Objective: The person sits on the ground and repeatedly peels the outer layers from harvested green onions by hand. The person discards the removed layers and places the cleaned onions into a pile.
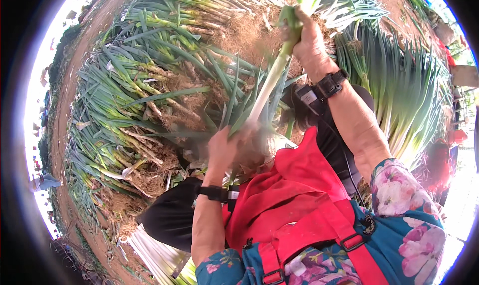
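Note:
My right hand (310, 39) is closed round the green upper part of a leek (272, 83), which slants down toward my lap with its white stalk lowest. At that lower end is my left hand (223, 147), against the stalk's root end and some loose green leaves. Motion smears its fingers and the root end, so I cannot tell whether they grip the stalk or a leaf. Around the hands lie piled leeks (144, 93) with brown, hairy roots, heaped on the left and far side.
More long leeks (394, 85) lie close together on the right. Bare white stalks (159, 252) lie by my left knee. A red apron (284, 190) covers my lap, and a wrist device with a cable (312, 99) sits at my right wrist. Brown soil (75, 85) borders the heap.

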